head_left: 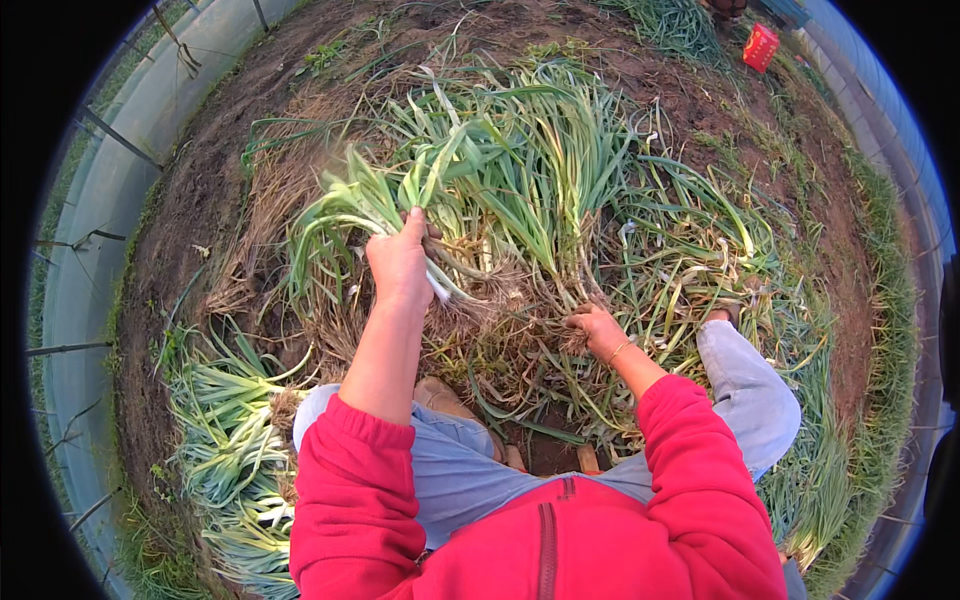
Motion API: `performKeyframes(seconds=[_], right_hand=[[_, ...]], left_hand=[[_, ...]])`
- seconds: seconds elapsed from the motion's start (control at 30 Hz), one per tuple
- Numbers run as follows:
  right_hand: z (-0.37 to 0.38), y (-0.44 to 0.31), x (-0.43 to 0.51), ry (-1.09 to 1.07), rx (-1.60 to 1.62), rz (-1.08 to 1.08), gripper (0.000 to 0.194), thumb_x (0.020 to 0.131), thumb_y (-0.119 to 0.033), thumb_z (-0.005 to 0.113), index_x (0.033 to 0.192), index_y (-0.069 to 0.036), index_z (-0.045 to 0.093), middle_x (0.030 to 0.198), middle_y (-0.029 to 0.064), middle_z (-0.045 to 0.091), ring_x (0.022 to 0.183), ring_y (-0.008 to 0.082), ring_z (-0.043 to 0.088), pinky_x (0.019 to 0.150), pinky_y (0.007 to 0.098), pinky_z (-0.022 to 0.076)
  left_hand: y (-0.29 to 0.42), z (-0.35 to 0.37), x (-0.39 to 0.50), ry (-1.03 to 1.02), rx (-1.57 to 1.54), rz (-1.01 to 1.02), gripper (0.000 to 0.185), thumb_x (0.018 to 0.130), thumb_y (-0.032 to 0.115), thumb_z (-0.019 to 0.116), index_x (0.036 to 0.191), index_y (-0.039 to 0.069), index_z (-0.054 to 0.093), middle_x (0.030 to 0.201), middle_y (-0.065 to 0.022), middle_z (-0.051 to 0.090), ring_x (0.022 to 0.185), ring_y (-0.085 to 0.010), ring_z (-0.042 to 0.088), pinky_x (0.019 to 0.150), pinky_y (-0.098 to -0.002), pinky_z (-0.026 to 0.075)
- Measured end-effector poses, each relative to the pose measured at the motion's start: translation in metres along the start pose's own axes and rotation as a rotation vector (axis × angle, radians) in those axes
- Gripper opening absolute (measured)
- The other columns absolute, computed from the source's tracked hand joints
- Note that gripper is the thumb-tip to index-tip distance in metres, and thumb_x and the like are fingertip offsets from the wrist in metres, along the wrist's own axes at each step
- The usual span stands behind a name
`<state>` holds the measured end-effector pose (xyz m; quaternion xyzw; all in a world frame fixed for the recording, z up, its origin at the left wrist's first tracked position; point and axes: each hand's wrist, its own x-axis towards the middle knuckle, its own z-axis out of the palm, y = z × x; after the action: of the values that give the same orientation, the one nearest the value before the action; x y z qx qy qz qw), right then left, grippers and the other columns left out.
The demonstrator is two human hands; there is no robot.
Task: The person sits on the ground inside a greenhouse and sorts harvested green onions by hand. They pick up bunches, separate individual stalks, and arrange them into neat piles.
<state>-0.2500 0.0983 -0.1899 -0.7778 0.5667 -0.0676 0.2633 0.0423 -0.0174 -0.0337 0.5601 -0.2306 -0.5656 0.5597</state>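
My left hand point(401, 259) is closed around a bunch of leafy green stalks point(367, 199), which look like leeks or green garlic, with white stems and roots pointing to the lower right. My right hand point(596, 330) grips the root end of stalks at the near edge of a large pile point(555, 150). That pile lies in front of me, its leaves pointing away and its brown roots towards me. Soil dirties the fingers of my right hand. The fingertips of my left hand are partly hidden by the stalks.
Trimmed-looking bundles point(232, 450) lie at my left. Loose leaves and peelings point(697, 262) cover the ground at right, beside my knee. More stalks point(817, 480) lie at the lower right. A red container point(760, 48) stands far right. Plastic sheeting point(90, 262) curves along the left side.
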Motion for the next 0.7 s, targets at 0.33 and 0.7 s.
performKeyframes(seconds=[0.33, 0.7], right_hand=[[-0.078, -0.087, 0.094, 0.246, 1.398, 0.294, 0.035, 0.077, -0.025, 0.070, 0.096, 0.003, 0.059, 0.086, 0.0056, 0.062, 0.076, 0.0128, 0.057, 0.071, 0.0262, 0.0454], [-0.071, -0.130, 0.031, 0.600, 1.529, 0.230, 0.019, 0.078, -0.008, 0.067, 0.095, -0.001, 0.065, 0.101, 0.0041, 0.064, 0.087, 0.0107, 0.058, 0.081, 0.0224, 0.0453]], left_hand=[[-0.057, 0.024, -0.045, -0.260, 0.183, -0.239, 0.007, 0.079, 0.008, 0.062, 0.083, 0.004, 0.057, 0.064, -0.0035, 0.057, 0.045, -0.0112, 0.048, 0.042, -0.0243, 0.038], [-0.050, 0.019, -0.031, -0.234, 0.069, -0.377, 0.010, 0.077, 0.008, 0.067, 0.083, 0.003, 0.061, 0.066, -0.0032, 0.059, 0.049, -0.0109, 0.050, 0.045, -0.0234, 0.040]])
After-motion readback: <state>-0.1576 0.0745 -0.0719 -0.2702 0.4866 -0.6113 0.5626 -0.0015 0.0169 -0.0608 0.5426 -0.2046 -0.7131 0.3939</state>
